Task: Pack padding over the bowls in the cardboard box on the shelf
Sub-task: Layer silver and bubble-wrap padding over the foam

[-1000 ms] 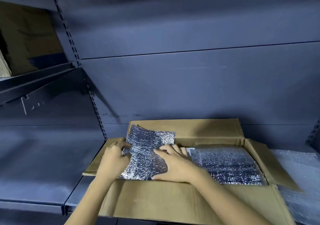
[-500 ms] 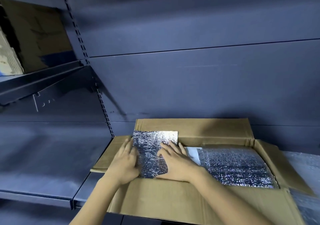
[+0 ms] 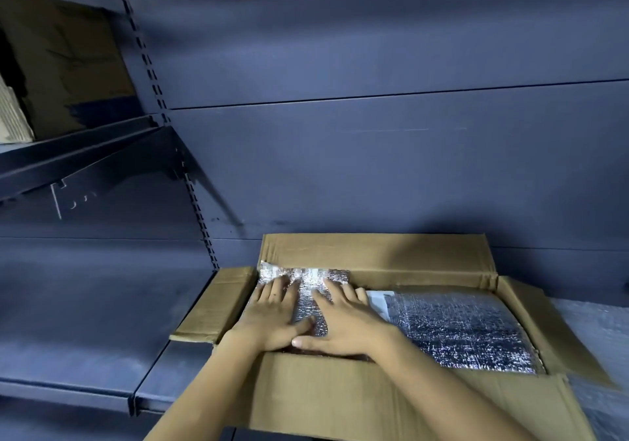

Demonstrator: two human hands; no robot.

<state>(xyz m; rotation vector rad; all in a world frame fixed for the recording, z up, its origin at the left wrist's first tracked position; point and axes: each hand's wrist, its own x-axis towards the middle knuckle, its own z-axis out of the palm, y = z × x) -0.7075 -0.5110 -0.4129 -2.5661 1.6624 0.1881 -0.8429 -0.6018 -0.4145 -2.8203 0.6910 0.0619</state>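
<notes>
We face dark blue metal shelving [image 3: 374, 168], and its lower shelf [image 3: 85, 321] carries an open cardboard box [image 3: 340, 403] at our 5 o'clock, flaps folded outward. On the higher shelf at 10 o'clock leans a piece of brown cardboard [image 3: 68, 66]. Bubble wrap [image 3: 595, 331] lies on the shelf just beside the box at 3 o'clock. Inside the box, a larger silver foil padding sheet [image 3: 459, 335] lies flat across the 3 o'clock half. A smaller foil padding sheet [image 3: 306, 280] covers the 9 o'clock half, its far edge against the back wall. Our left hand [image 3: 272, 321] and right hand [image 3: 347, 321] rest side by side on this smaller sheet, palms down, fingers straight and spread wide, gripping nothing, thumbs nearly touching.
</notes>
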